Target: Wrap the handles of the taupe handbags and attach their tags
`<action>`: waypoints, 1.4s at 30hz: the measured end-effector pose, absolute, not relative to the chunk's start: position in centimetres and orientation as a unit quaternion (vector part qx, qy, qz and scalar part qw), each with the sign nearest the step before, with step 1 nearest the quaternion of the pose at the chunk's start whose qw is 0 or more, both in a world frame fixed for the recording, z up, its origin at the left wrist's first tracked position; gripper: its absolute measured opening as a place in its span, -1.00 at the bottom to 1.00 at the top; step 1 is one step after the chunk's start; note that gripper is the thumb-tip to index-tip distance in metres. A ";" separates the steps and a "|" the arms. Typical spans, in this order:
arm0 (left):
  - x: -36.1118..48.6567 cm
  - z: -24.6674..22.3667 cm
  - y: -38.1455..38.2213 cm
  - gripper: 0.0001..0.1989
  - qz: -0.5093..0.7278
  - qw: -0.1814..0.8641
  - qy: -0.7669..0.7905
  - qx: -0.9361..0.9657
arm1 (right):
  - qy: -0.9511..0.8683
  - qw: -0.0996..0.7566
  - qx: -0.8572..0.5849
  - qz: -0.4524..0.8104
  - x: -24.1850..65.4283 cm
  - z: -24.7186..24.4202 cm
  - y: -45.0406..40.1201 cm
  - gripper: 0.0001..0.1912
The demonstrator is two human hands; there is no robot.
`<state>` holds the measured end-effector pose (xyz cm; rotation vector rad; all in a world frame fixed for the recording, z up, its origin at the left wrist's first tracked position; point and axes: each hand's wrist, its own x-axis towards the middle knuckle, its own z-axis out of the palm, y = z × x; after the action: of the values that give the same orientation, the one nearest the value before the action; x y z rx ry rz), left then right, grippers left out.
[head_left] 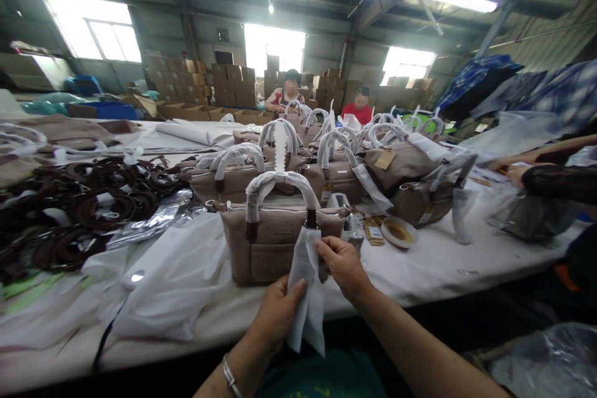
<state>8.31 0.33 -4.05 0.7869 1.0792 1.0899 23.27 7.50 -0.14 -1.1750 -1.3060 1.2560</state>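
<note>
A taupe handbag [275,242] stands upright at the table's front edge, its raised handles wrapped in white paper. From the base of its right handle hangs a white paper strip [305,286]. My left hand [275,311] is closed on the strip, thumb on top, low in front of the bag. Higher up and to the right, my right hand [340,261] pinches the strip's edge beside the handle base. Both hands are at the bag's lower right front.
Coiled brown straps [107,199] and clear plastic bags [172,273] lie at the left. More wrapped handbags [336,177] stand behind. A round dish [400,232] and tags are at the right. A co-worker's arm [555,180] reaches in from the right; two people sit beyond.
</note>
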 end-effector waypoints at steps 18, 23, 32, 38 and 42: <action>9.2 -4.9 0.3 -0.65 0.504 0.551 0.491 0.448 | -0.517 0.416 -0.478 0.576 21.5 -4.5 2.6 -0.57; 8.6 -4.4 -0.9 -0.62 0.484 0.624 0.416 0.451 | -0.502 0.433 -0.509 0.548 21.0 -4.7 2.5 -0.59; 8.6 -5.5 -1.6 -0.56 0.465 0.605 0.512 0.394 | -0.522 0.434 -0.526 0.512 20.7 -5.3 2.6 -0.63; 7.9 -6.3 -1.0 -0.62 0.442 0.561 0.553 0.429 | -0.588 0.419 -0.495 0.483 23.6 -3.6 2.7 -0.67; 7.1 -6.4 -0.7 -0.61 0.424 0.528 0.582 0.451 | -0.563 0.503 -0.588 0.289 29.2 -1.6 6.5 -0.60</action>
<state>7.14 -0.67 -6.37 1.0770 1.3901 1.0142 29.17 6.52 -1.55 -1.4210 -1.3608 0.6979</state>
